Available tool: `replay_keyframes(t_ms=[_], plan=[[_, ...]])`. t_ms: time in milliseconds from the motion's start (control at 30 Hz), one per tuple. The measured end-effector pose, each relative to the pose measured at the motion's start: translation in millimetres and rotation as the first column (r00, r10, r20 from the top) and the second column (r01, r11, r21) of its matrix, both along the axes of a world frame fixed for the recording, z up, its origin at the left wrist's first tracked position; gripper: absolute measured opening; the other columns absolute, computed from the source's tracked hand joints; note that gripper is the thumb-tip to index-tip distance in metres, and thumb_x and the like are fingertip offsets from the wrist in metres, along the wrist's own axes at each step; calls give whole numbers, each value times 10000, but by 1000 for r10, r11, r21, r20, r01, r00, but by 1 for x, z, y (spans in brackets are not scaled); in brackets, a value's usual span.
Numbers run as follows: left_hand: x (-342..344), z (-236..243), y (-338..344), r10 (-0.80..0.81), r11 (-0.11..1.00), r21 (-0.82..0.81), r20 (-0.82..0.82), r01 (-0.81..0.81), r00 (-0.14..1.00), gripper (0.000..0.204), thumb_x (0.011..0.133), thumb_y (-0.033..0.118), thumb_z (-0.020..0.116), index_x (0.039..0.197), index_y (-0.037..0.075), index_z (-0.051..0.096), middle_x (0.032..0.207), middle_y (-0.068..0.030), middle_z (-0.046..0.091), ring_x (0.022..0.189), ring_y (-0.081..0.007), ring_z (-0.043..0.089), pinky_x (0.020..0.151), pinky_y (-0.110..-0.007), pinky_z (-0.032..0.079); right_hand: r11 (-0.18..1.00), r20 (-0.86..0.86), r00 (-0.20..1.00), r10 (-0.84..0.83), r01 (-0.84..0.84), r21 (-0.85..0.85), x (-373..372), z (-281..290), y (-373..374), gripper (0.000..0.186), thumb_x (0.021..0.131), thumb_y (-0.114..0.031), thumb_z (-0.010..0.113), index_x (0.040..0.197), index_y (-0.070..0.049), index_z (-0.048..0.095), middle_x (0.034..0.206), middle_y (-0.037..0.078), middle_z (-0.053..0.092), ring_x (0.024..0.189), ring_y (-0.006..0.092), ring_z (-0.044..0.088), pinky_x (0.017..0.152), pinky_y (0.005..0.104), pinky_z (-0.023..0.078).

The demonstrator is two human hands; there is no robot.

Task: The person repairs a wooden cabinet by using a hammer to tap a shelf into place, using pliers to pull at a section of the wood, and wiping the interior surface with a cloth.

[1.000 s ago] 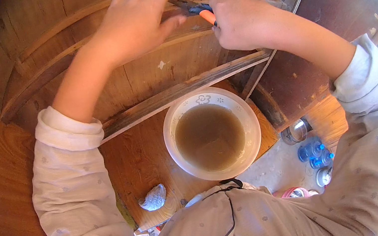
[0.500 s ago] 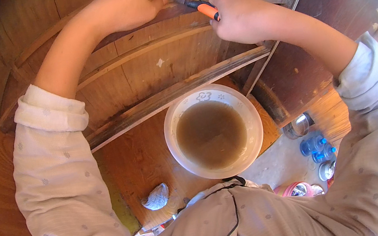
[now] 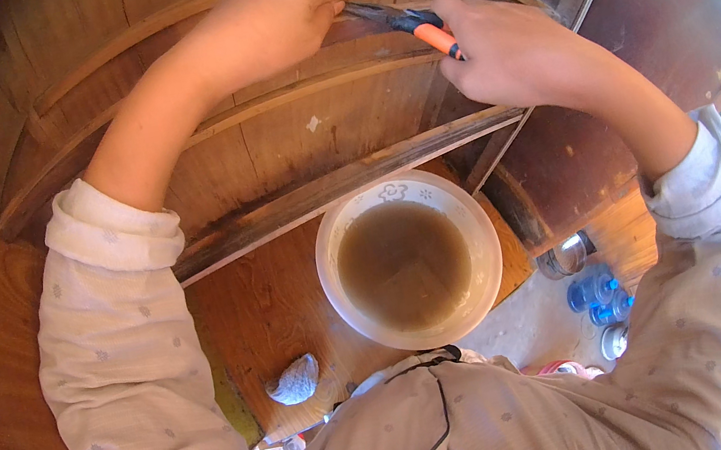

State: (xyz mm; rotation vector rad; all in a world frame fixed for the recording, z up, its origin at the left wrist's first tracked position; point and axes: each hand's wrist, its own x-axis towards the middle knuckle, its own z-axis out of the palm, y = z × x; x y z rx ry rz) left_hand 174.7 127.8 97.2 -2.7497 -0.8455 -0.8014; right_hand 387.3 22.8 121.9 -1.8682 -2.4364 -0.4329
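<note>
My right hand is closed around a pair of long-nosed pliers with dark jaws and orange-and-black handles. The jaws point left to the fingertips of my left hand. Those fingers are pinched together at the jaw tips; what they hold is too small or hidden to name. Both hands are in front of the shelves of a wooden cabinet. Closer to me, below the hands, a white bowl with a grey flower pattern holds cloudy brown water.
The bowl stands on a wooden surface, with a crumpled grey-white cloth to its left. A dark cabinet side panel rises at right. Blue-capped water jugs and a clear round container are at the lower right.
Both hands and the pliers have shifted slightly right and nearer to me. The jaws now show more fully between the hands. The bowl and cloth have stayed put.
</note>
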Motion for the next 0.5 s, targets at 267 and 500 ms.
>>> replay_keyframes(t_ms=[267, 500], plan=[[-4, -7, -4, -127, 967, 233, 91, 103, 988, 182, 875, 106, 573, 1012, 25, 660, 897, -173, 670, 875, -369, 619, 807, -442, 475, 997, -43, 996, -76, 76, -7, 4, -4, -18, 395, 828, -293, 534, 1020, 50, 507, 888, 290, 628, 855, 416, 633, 778, 483, 499], [-7, -6, -8, -103, 966, 245, 81, 80, 991, 143, 858, 102, 580, 951, 25, 658, 858, -159, 661, 866, -354, 609, 818, -442, 457, 997, 41, 999, -24, 21, 73, 27, -6, -19, 387, 820, -295, 558, 994, 47, 504, 915, 271, 613, 863, 420, 625, 775, 478, 504]])
